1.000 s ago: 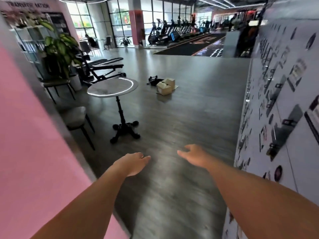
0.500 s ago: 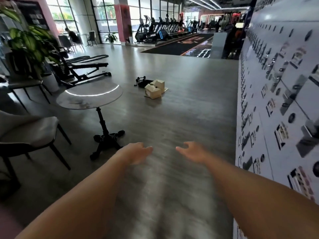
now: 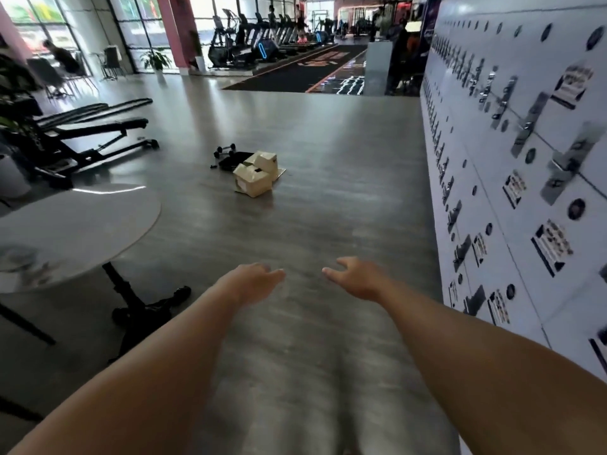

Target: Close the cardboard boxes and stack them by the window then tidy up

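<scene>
Two small cardboard boxes sit on the grey floor well ahead of me: a nearer box (image 3: 251,180) and a second box (image 3: 264,160) just behind it, on a flat piece of cardboard. Their top flaps look partly raised. My left hand (image 3: 253,282) and my right hand (image 3: 356,277) are stretched out in front of me, palms down, fingers relaxed, holding nothing. Both hands are far short of the boxes. Tall windows (image 3: 42,24) line the far left wall.
A round white table (image 3: 75,231) on a black pedestal stands close on my left. Small dumbbells (image 3: 225,151) and a black mat lie just behind the boxes. A black workout bench (image 3: 85,136) is further left. A locker wall (image 3: 512,159) runs along my right.
The view has advanced toward the boxes, which look larger now. The round table has slid to my near left and the pink wall is out of view. Both hands stay outstretched and empty.
</scene>
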A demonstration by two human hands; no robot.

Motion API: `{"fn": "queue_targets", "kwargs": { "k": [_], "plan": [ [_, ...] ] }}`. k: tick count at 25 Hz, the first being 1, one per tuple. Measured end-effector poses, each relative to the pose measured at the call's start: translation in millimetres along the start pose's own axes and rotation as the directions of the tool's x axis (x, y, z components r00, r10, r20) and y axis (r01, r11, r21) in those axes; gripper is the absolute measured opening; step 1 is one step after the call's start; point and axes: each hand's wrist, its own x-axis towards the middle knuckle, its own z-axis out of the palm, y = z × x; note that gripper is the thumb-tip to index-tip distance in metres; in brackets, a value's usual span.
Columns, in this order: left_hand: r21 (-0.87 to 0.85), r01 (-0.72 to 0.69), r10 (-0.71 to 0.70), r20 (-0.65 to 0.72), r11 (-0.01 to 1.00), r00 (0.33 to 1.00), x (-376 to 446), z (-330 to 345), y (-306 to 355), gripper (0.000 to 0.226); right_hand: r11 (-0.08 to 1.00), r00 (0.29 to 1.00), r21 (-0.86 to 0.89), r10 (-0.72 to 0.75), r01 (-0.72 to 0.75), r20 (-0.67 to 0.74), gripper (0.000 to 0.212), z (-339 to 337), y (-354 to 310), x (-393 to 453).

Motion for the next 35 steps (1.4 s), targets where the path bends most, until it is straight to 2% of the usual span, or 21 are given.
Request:
{"fn": "queue_targets", "kwargs": {
  "k": [6, 9, 11, 13, 15, 17, 21, 26, 30, 35],
  "plan": [
    [-0.007, -0.010, 0.010, -0.011, 1.000, 1.000, 158, -56, 62, 0.062, 1.000, 1.000, -0.006, -0.022, 0.022, 0.019, 0.084, -89, 20, 171],
    [-0.041, 0.018, -0.020, -0.045, 0.999, 0.999, 239, -88, 80, 0.053, 0.999, 0.998, -0.004, -0.040, 0.040, 0.039, 0.085, -119, 23, 259],
    [-0.185, 0.019, -0.032, -0.067, 0.982, 0.997, 304, -106, 85, 0.042, 0.999, 0.997, -0.006, -0.054, 0.054, 0.047, 0.084, -136, 24, 325],
    [-0.190, 0.030, -0.045, -0.076, 0.981, 0.996, 366, -127, 91, 0.037, 0.998, 0.997, -0.018, -0.059, 0.060, 0.050, 0.083, -153, 24, 389],
    [-0.154, 0.039, -0.053, -0.091, 0.987, 0.994, 424, -148, 97, 0.042, 0.998, 0.997, -0.032, -0.055, 0.057, 0.059, 0.084, -172, 22, 448],
    [-0.210, 0.030, -0.042, -0.050, 0.977, 0.998, 487, -169, 107, 0.045, 0.996, 0.995, -0.058, -0.056, 0.062, 0.086, 0.085, -196, 17, 508],
    [-0.152, 0.023, -0.027, -0.027, 0.988, 0.999, 600, -219, 135, 0.055, 0.997, 0.996, -0.033, -0.075, 0.076, 0.043, 0.084, -249, 17, 622],
    [-0.003, -0.034, 0.034, -0.030, 0.999, 0.999, 749, -257, 164, 0.046, 0.998, 0.998, -0.028, -0.053, 0.054, 0.042, 0.086, -292, 47, 773],
    [-0.072, 0.041, -0.045, -0.055, 0.997, 0.997, 875, -286, 191, 0.056, 0.997, 0.996, 0.019, -0.076, 0.075, 0.056, 0.087, -336, 70, 907],
    [-0.065, 0.040, -0.042, -0.025, 0.997, 0.999, 1011, -335, 228, 0.043, 0.995, 0.990, -0.003, -0.100, 0.101, 0.098, 0.082, -397, 75, 1061]
  ]
}}
